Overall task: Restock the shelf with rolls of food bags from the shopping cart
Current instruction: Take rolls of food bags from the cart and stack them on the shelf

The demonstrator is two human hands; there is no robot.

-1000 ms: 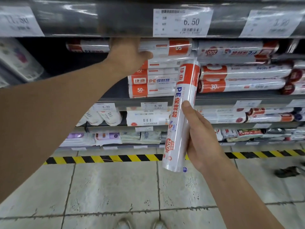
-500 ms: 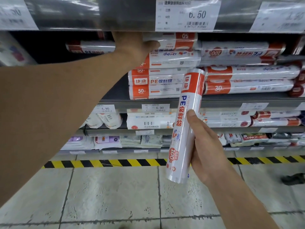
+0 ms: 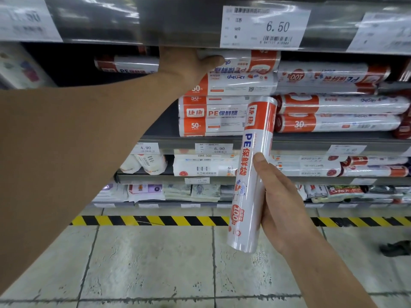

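Note:
My right hand (image 3: 280, 204) grips a white and orange roll of food bags (image 3: 251, 174), held almost upright in front of the shelf (image 3: 155, 138). My left hand (image 3: 188, 63) reaches into the shelf just under the upper shelf edge. It holds the left end of another roll (image 3: 251, 61) that lies on top of a stack of orange and white boxes (image 3: 211, 116). Its fingers are hidden behind that roll; the thumb lies across the front. More rolls (image 3: 338, 112) are stacked to the right. No shopping cart is in view.
The upper shelf edge (image 3: 178, 23) carries a 6.50 price tag (image 3: 264, 27). One roll (image 3: 126, 64) lies alone at the back left, with dark open space around it. Lower shelves (image 3: 289, 178) hold more packs. A yellow and black stripe (image 3: 155, 220) marks the tiled floor.
My left hand has pushed further into the shelf on the top roll. The roll in my right hand has stayed nearly upright while the view has shifted upward.

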